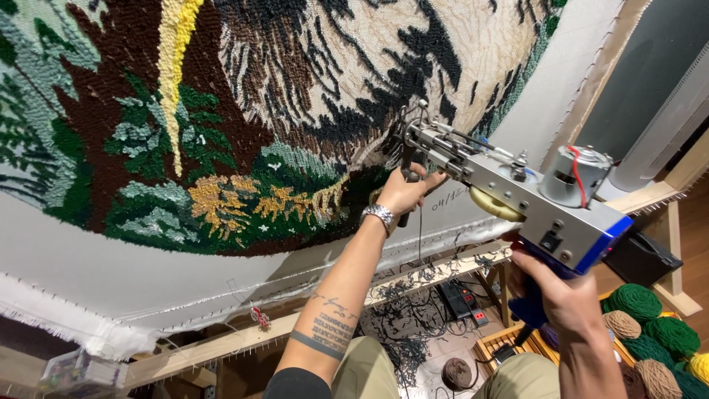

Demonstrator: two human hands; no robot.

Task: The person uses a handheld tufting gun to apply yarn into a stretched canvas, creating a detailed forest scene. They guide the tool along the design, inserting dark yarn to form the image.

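Tufting gun pressed to a stretched rug cloth

The right hand (565,295) clamped the blue grip at 4 o'clock; the left hand (405,193) closed around the front handle of the tufting gun (517,196), its needle meeting the tufted cloth (295,111) centrally. Yarn balls (650,332) sat at 5 o'clock.

We can't see the tufting gun (517,196) tip, pressed into the rug (221,111); rug cut off top & left; right hand (565,292) hides grip.
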